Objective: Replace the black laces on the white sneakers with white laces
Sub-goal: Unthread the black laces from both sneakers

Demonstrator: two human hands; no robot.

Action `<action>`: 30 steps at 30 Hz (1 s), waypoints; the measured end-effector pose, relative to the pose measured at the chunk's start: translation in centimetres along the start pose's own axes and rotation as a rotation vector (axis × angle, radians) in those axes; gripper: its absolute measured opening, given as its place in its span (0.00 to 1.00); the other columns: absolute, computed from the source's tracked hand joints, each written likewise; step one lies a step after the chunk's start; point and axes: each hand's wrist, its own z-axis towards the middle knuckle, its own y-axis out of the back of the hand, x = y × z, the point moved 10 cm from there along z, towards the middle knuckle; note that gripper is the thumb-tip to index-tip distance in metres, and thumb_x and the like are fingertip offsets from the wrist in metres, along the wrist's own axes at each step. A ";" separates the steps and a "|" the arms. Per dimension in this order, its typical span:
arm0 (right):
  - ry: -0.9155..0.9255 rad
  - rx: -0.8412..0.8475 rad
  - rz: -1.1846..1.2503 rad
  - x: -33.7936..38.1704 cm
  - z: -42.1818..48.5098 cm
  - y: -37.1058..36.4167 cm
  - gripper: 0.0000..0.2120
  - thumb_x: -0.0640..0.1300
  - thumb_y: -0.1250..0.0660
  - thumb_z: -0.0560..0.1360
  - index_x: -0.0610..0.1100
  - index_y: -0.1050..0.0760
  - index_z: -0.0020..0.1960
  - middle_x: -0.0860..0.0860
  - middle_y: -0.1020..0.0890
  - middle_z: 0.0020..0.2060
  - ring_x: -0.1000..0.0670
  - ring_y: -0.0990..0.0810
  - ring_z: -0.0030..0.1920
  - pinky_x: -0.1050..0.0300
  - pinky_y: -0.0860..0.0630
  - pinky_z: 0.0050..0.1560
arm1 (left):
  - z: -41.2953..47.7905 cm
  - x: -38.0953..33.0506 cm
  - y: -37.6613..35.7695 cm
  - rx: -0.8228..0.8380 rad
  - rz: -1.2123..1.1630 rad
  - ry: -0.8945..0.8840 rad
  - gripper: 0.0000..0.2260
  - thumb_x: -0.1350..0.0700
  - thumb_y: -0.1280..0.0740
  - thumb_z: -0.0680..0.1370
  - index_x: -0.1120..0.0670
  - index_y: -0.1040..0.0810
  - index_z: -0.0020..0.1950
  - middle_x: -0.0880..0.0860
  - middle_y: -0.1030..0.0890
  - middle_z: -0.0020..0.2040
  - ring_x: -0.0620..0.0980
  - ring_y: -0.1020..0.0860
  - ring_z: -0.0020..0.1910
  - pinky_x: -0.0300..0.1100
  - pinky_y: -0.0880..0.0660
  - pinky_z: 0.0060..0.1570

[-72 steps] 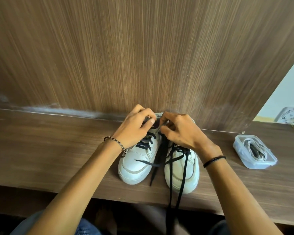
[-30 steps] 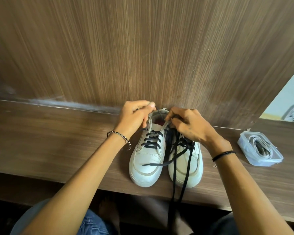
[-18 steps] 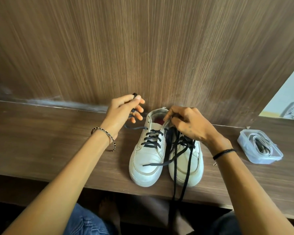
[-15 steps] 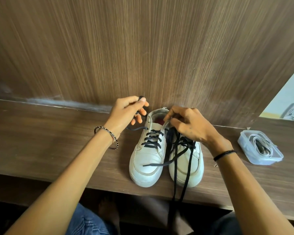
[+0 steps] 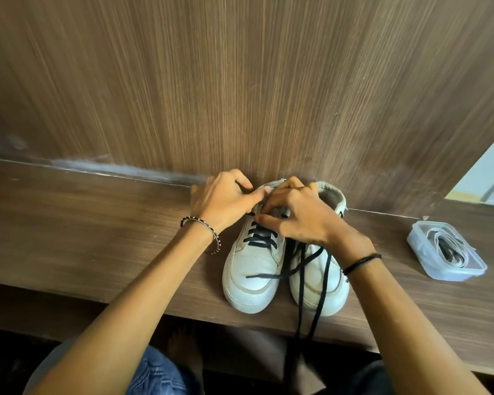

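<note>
Left hand point(image 5: 223, 203): fingers curled, thumb tip point(image 5: 265, 190) and forefinger pinched together at the collar of the left sneaker point(image 5: 251, 269). A thin dark strand shows in that pinch, which reads as the black lace point(image 5: 261, 238).

Right hand point(image 5: 303, 220): reaches across from the right, fingers clenched in, thumb point(image 5: 260, 218) pinching the same lace at its top crossing. The two hands touch over the tongue. The fingertips hide which eyelet.

The black lace is threaded through the lower eyelets of the left sneaker, with about three crossings visible below the hands.

The right sneaker point(image 5: 314, 283) stands just beside the left one, sides touching, toes toward the person. Its loose lace point(image 5: 268, 276) has one end lying across the left toe. Two strands run down over the right toe and hang off the front edge of the shelf point(image 5: 97, 238).

The white laces point(image 5: 432, 235) are coiled in a clear box point(image 5: 451, 276) on the shelf, well to the right of the sneakers. The box has no lid on.

There is a beaded bracelet point(image 5: 200, 223) on the left wrist and a black band point(image 5: 360, 262) on the right. A wood panel point(image 5: 240, 81) stands behind, with the sneaker heels up against it.
</note>
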 end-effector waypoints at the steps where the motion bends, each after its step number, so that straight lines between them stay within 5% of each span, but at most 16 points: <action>1: -0.015 0.011 0.016 -0.3 0.1 -0.1 0.07 0.56 0.29 0.77 0.55 0.16 0.47 0.57 0.17 0.50 0.51 0.32 0.61 0.49 0.42 0.65 | 0.0 0.0 0.2 -0.007 0.027 0.011 0.22 0.27 0.33 0.68 0.44 0.22 0.46 0.40 0.18 0.32 0.44 0.18 0.47 0.53 0.26 0.57; 4: -0.030 0.066 0.076 -0.8 0.1 -0.3 0.07 0.56 0.28 0.77 0.54 0.15 0.47 0.57 0.17 0.50 0.53 0.28 0.60 0.50 0.35 0.66 | 0.2 0.3 0.4 0.020 0.037 0.042 0.31 0.25 0.34 0.62 0.43 0.24 0.56 0.37 0.19 0.41 0.46 0.25 0.58 0.59 0.32 0.65; 6: -0.040 0.033 0.089 -0.9 0.1 0.1 0.07 0.51 0.29 0.78 0.49 0.15 0.47 0.56 0.16 0.46 0.54 0.21 0.53 0.53 0.25 0.60 | 0.2 0.4 1.0 0.001 0.071 0.047 0.26 0.27 0.30 0.63 0.42 0.21 0.52 0.36 0.19 0.42 0.45 0.29 0.59 0.59 0.36 0.68; 9: -0.147 -0.064 0.148 -1.5 -0.3 0.9 0.07 0.47 0.30 0.78 0.44 0.16 0.46 0.52 0.15 0.42 0.54 0.18 0.45 0.63 0.22 0.46 | 0.1 0.3 1.1 0.014 -0.019 0.055 0.17 0.32 0.29 0.63 0.43 0.15 0.37 0.40 0.22 0.26 0.48 0.19 0.48 0.58 0.28 0.65; 13: -0.245 -0.205 0.273 -1.6 -0.6 1.5 0.11 0.45 0.31 0.79 0.39 0.18 0.42 0.45 0.16 0.34 0.52 0.21 0.33 0.58 0.25 0.35 | 0.1 0.0 1.1 0.027 -0.042 0.040 0.10 0.40 0.26 0.69 0.45 0.14 0.35 0.39 0.20 0.26 0.47 0.19 0.42 0.52 0.23 0.57; 16: -0.242 -0.153 0.384 -1.4 -0.7 1.2 0.11 0.49 0.31 0.79 0.42 0.21 0.44 0.43 0.17 0.35 0.51 0.23 0.34 0.50 0.22 0.40 | 0.3 0.6 1.2 0.030 -0.105 0.060 0.11 0.42 0.25 0.71 0.48 0.13 0.35 0.44 0.20 0.26 0.45 0.20 0.37 0.44 0.22 0.46; 19: -0.221 -0.069 0.378 -1.6 -0.8 0.6 0.09 0.54 0.30 0.73 0.49 0.22 0.47 0.54 0.15 0.41 0.54 0.17 0.43 0.46 0.19 0.52 | 0.2 0.6 0.9 0.049 -0.157 0.066 0.12 0.44 0.24 0.70 0.52 0.13 0.35 0.50 0.17 0.30 0.44 0.22 0.34 0.39 0.28 0.36; 23: -0.177 -0.036 0.158 -0.9 0.0 -0.1 0.10 0.52 0.28 0.73 0.53 0.20 0.54 0.57 0.15 0.48 0.52 0.19 0.54 0.43 0.29 0.65 | 0.2 0.5 1.0 0.047 -0.163 0.073 0.11 0.46 0.24 0.70 0.52 0.14 0.32 0.52 0.16 0.31 0.43 0.23 0.32 0.38 0.30 0.33; 27: -0.096 0.010 0.018 -0.1 0.1 -0.2 0.07 0.51 0.30 0.79 0.55 0.16 0.56 0.59 0.15 0.51 0.54 0.22 0.57 0.50 0.39 0.61 | 0.2 0.6 0.7 0.057 -0.194 0.069 0.11 0.47 0.24 0.70 0.53 0.14 0.33 0.54 0.15 0.34 0.47 0.19 0.37 0.43 0.25 0.39; 30: -0.116 -0.063 -0.010 -0.1 0.0 0.0 0.06 0.50 0.32 0.78 0.54 0.16 0.49 0.57 0.15 0.45 0.51 0.20 0.52 0.45 0.30 0.60 | 0.3 0.8 0.6 0.062 -0.217 0.068 0.10 0.48 0.24 0.70 0.54 0.14 0.33 0.53 0.16 0.32 0.43 0.22 0.33 0.38 0.29 0.35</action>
